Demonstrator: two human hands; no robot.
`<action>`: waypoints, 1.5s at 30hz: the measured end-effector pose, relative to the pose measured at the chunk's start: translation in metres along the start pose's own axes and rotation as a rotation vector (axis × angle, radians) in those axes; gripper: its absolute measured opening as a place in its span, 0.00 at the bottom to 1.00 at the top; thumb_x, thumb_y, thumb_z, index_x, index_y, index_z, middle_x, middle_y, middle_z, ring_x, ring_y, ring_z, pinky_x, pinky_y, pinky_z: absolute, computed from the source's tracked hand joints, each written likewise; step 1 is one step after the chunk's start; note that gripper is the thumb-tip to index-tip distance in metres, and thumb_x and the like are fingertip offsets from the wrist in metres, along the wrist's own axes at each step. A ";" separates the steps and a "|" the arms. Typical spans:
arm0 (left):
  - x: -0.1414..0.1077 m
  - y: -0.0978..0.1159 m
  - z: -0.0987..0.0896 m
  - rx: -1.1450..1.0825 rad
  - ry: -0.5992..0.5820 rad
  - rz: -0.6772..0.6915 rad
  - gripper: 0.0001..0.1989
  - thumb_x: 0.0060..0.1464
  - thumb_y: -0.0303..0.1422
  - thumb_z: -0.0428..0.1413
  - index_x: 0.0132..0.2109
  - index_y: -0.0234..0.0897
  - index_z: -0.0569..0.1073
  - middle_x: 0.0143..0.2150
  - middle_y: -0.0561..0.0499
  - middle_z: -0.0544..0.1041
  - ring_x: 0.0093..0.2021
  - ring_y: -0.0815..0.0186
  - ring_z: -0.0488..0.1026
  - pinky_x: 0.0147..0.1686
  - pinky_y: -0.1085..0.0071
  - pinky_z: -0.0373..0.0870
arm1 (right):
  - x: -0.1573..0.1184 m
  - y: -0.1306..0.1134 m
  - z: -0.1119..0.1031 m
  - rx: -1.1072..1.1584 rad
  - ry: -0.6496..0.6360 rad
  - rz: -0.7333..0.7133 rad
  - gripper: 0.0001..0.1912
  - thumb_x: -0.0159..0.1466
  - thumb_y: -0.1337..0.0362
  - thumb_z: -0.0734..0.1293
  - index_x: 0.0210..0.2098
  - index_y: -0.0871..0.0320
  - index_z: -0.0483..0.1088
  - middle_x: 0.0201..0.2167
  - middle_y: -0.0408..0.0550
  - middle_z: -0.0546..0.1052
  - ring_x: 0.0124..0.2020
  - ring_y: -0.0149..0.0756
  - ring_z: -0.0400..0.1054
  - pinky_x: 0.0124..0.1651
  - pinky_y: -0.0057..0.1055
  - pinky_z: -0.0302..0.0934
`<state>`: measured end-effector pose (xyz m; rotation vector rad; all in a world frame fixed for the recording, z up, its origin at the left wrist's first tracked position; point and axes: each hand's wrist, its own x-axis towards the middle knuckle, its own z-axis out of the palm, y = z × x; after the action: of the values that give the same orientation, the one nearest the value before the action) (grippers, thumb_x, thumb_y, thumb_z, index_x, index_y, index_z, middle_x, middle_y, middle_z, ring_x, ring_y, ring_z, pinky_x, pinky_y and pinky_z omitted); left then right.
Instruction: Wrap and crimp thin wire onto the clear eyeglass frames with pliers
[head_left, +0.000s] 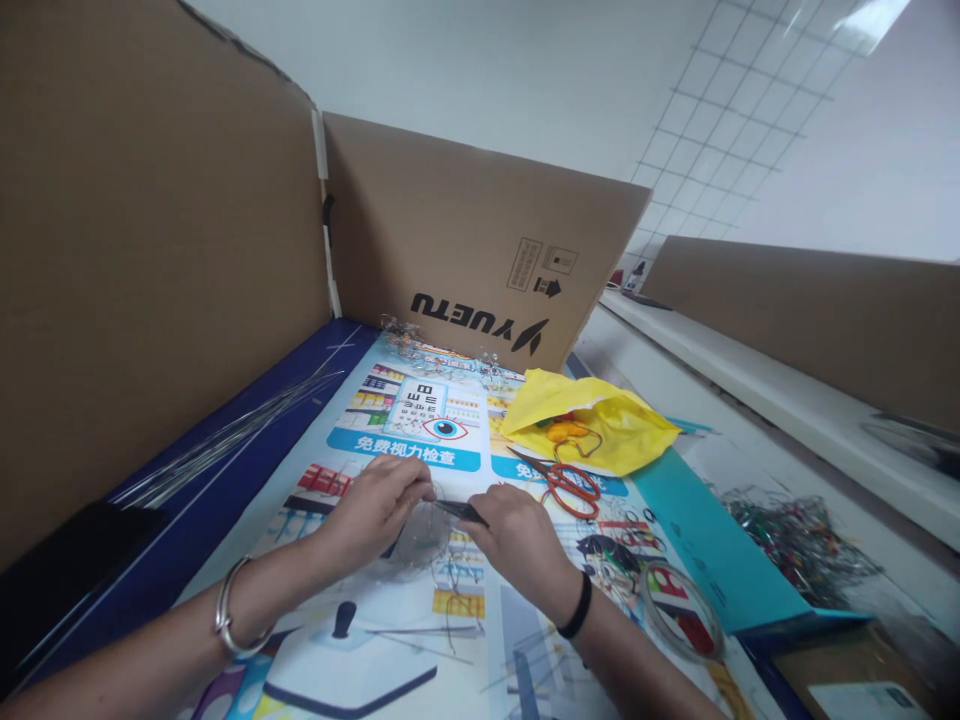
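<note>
Both hands meet over a printed poster [420,610] spread on the table. The left hand [379,505], a silver bracelet [229,615] on its wrist, is curled, pinching the edge of a small clear round piece [421,540] that lies on the poster between the hands. The right hand [517,540] is closed around a thin dark tool [461,512], its tip pointing at that piece. Orange-handled scissors [566,485] lie just beyond, beside a yellow plastic bag [600,415].

Yellow plastic bag [600,420], orange-handled scissors [568,487], brown cardboard walls [465,230], blue-and-white printed poster [405,440], black wristband [578,607], silver bracelet [227,610]
</note>
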<state>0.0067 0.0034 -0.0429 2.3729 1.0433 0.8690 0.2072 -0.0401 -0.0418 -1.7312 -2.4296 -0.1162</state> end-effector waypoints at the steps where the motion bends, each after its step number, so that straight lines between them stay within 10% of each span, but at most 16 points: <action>1: 0.000 0.000 0.000 0.012 0.006 0.000 0.12 0.59 0.32 0.43 0.35 0.39 0.69 0.33 0.50 0.73 0.38 0.63 0.67 0.39 0.67 0.61 | 0.000 0.000 0.000 0.004 0.008 0.005 0.12 0.61 0.55 0.62 0.30 0.57 0.69 0.30 0.46 0.73 0.35 0.35 0.65 0.37 0.29 0.53; 28: 0.003 0.001 0.001 -0.138 -0.119 -0.163 0.08 0.44 0.23 0.47 0.31 0.39 0.65 0.30 0.55 0.71 0.33 0.66 0.68 0.33 0.72 0.62 | 0.000 -0.008 0.014 0.038 -0.003 0.018 0.13 0.63 0.55 0.60 0.30 0.56 0.68 0.29 0.45 0.74 0.33 0.34 0.67 0.33 0.27 0.52; 45: 0.002 -0.004 0.000 -0.095 -0.157 -0.030 0.08 0.49 0.23 0.46 0.33 0.38 0.67 0.31 0.55 0.72 0.33 0.68 0.67 0.33 0.73 0.61 | -0.002 -0.008 0.025 0.115 0.025 0.027 0.12 0.63 0.56 0.60 0.32 0.57 0.69 0.30 0.45 0.74 0.33 0.33 0.66 0.34 0.26 0.52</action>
<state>0.0058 0.0080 -0.0446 2.2985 0.9512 0.6936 0.1982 -0.0411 -0.0665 -1.7020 -2.3454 0.0055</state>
